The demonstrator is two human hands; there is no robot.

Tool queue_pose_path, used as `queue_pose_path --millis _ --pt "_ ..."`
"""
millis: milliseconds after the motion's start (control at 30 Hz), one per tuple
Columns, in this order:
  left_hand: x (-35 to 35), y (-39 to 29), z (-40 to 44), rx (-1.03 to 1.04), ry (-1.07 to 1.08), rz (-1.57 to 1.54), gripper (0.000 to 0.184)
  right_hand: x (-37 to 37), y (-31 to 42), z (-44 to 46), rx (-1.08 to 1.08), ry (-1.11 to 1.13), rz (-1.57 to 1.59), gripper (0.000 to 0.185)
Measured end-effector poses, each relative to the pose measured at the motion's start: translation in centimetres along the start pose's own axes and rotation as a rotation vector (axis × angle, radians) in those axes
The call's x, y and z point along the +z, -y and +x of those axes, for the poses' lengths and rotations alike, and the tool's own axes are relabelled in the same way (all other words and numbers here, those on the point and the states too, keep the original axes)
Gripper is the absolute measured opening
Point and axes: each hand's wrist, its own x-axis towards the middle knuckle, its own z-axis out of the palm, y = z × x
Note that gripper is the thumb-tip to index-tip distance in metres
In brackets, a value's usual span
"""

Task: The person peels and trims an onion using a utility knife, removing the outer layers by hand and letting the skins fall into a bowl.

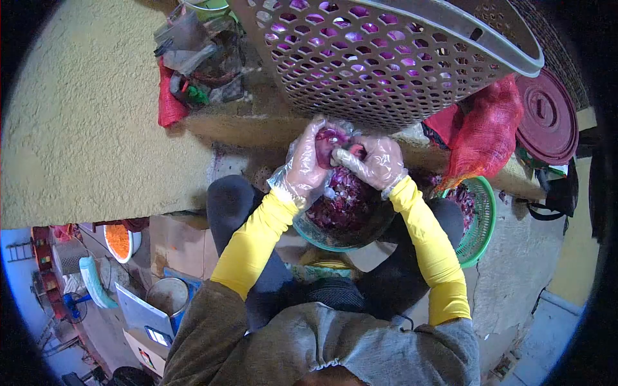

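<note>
Spreading across the left, a rough yellowish surface, wall or ledge I cannot tell, meets the grey floor. A tall perforated crate, purple showing through its holes, stands just ahead; a green basket sits to the right. Between the person's legs, a basin holds purple-red shreds; a white bowl lies well off, at lower left. Over the basin, the gloved left hand grips a purple-red piece, probably onion; the gloved right hand curls against it, its exact grip hidden. The piece should be light, firm, slippery-skinned, best cupped around its sides.
</note>
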Motion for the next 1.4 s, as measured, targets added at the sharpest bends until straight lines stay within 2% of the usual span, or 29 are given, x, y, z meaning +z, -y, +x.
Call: queue_pose_path --millis 100,233,433,533,567,633,800,900,1000,1200,1267,1400 --pt "-0.1 -0.2 0.2 -0.006 -0.004 -0.007 0.032 -0.4 0.5 0.0 -0.055 -0.087 -0.005 0.046" --pt "0.2 -0.2 0.1 -0.027 -0.028 0.004 0.033 0.0 -0.1 0.0 -0.089 -0.077 -0.031 0.044" --pt "-0.1 -0.1 0.0 0.034 0.03 0.064 0.037 0.7 -0.7 0.0 -0.071 -0.024 -0.02 0.048" --pt "0.5 -0.3 -0.6 -0.013 0.024 0.039 0.036 0.2 -0.4 -0.1 -0.027 0.082 0.079 0.049" --pt "0.5 -0.5 -0.5 -0.012 0.023 0.04 0.036 0.3 -0.6 -0.2 -0.059 0.1 0.069 0.049" --pt "0.4 -0.6 -0.3 -0.106 -0.15 0.017 0.034 0.3 -0.7 -0.4 -0.088 0.118 0.058 0.049" --pt "1.5 -1.2 -0.8 -0.066 -0.097 -0.024 0.032 -0.2 -0.6 -0.5 -0.254 0.139 -0.065 0.05" --pt "1.7 -1.4 -0.9 -0.096 -0.134 -0.047 0.033 -0.3 -0.5 -0.4 -0.177 0.03 0.014 0.046" --pt "0.4 -1.2 -0.4 -0.047 -0.046 0.059 0.035 -0.5 0.3 0.0 -0.104 -0.09 -0.001 0.05" --pt "0.0 -0.8 0.1 -0.042 -0.026 0.059 0.035 -0.5 0.3 0.0 -0.027 -0.048 -0.052 0.051" --pt "-0.4 -1.0 0.1 -0.07 0.068 0.028 0.034 -0.4 0.2 0.0 -0.024 -0.044 -0.042 0.05" --pt "-0.2 -0.9 0.1 -0.074 0.044 0.013 0.034 0.0 -0.3 0.0 -0.049 -0.063 -0.021 0.046"
